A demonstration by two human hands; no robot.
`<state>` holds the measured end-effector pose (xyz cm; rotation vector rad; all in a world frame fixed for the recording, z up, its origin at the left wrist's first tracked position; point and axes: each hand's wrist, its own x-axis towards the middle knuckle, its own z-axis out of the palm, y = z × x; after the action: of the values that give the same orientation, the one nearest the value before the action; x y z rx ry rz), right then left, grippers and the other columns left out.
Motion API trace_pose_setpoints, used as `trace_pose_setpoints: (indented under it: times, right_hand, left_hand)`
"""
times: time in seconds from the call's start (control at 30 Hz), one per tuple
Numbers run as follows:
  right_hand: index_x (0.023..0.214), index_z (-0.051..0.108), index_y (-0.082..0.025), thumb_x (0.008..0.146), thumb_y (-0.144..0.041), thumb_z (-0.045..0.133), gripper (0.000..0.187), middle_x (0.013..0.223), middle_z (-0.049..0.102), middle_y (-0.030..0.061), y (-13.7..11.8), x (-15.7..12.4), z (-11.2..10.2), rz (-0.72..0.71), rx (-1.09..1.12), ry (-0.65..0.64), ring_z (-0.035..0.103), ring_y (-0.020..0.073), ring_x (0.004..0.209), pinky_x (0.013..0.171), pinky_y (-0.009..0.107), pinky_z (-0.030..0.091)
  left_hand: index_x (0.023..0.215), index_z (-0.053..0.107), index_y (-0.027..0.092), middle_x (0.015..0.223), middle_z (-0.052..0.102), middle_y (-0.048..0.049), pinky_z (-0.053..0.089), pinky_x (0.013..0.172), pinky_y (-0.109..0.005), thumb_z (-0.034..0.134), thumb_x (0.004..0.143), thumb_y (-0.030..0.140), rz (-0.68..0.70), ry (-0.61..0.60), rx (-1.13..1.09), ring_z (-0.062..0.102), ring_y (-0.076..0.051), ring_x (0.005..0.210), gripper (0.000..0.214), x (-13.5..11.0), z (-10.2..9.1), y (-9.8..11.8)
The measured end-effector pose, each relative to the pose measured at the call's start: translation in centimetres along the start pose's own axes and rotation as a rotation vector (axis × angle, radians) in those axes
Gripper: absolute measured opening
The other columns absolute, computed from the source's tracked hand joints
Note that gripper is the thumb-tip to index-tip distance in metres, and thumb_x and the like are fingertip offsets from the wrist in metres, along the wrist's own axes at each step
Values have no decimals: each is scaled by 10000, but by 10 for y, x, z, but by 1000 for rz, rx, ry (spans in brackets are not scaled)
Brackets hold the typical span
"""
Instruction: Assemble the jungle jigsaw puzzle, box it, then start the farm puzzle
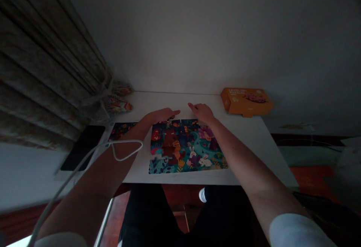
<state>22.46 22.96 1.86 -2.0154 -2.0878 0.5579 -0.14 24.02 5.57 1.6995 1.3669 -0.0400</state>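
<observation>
A colourful jigsaw puzzle [183,147] with rabbits and a bear lies joined on the white table in front of me. At its upper left edge is my left hand [164,114], thumb stretched to the right and the other fingers bent down. It is closed on a small dark puzzle piece [170,118], mostly hidden by the hand. My right hand [203,112] rests at the upper right edge of the puzzle, thumb held apart and pointing left. Nothing shows in its grasp; its other fingertips are hidden.
An orange puzzle box [248,102] stands at the table's back right. Behind my left forearm lies a dark printed sheet or puzzle part [121,130]. Clear plastic bags [117,102], a black tablet-like slab [83,147] and a white cable [84,160] are on the left, beside the curtain [42,59].
</observation>
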Motion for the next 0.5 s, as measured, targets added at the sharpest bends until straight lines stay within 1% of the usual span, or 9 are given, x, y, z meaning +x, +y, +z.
trace_pose_setpoints:
  times: [0.07, 0.13, 0.2, 0.27, 0.33, 0.4, 0.5]
  right_hand:
    - [990, 729, -162, 1070, -639, 231, 694, 1052, 729, 160, -11, 3, 8, -55, -70, 73, 642, 277, 1011, 900, 370, 430]
    - [1154, 703, -154, 1085, -583, 258, 622, 1239, 679, 190, -18, -1, 15, -108, -102, 177, 589, 315, 1154, 995, 450, 406]
    - [1257, 669, -159, 1091, -546, 270, 580, 1350, 624, 198, -18, -12, 20, -136, -85, 279, 539, 342, 1245, 1059, 522, 370]
    - [1313, 646, -169, 1091, -530, 280, 559, 1411, 592, 195, -13, -31, 24, -142, -54, 329, 509, 351, 1303, 1111, 573, 329]
    - [1348, 628, -185, 1077, -562, 305, 566, 1471, 558, 191, -6, -55, 28, -138, -52, 328, 469, 367, 1362, 1145, 629, 286]
    - [1394, 598, -219, 1054, -613, 335, 583, 1535, 517, 174, 2, -79, 34, -117, -86, 291, 429, 380, 1414, 1162, 681, 247]
    - [1468, 535, -229, 1031, -646, 370, 626, 1600, 463, 155, 7, -107, 41, -118, -143, 218, 379, 384, 1472, 1179, 691, 229]
  left_hand:
    - [563, 440, 223, 480, 394, 8, 356, 563, -340, 465, 863, 818, -22, 17, -15, 377, -152, 477, 666, 0, 0, 1]
    - [590, 445, 224, 497, 407, 8, 347, 548, -333, 482, 871, 795, -52, 50, -49, 382, -152, 480, 638, 1, 0, 0]
    - [628, 469, 219, 523, 422, 9, 350, 546, -322, 488, 909, 722, -54, 81, -96, 395, -150, 487, 577, 5, 0, -2]
    - [651, 495, 210, 549, 440, 5, 360, 556, -313, 487, 945, 632, -39, 128, -106, 412, -150, 503, 514, 12, -1, -3]
    - [647, 509, 200, 566, 460, -6, 365, 568, -308, 493, 958, 564, -34, 194, -84, 428, -151, 519, 479, 21, -2, -5]
    - [632, 508, 198, 571, 474, -10, 361, 571, -304, 519, 949, 545, -35, 249, -78, 428, -150, 525, 470, 29, -5, -5]
    - [603, 499, 205, 546, 474, -7, 367, 580, -317, 567, 916, 571, -25, 270, -95, 436, -161, 523, 486, 40, -13, -2]
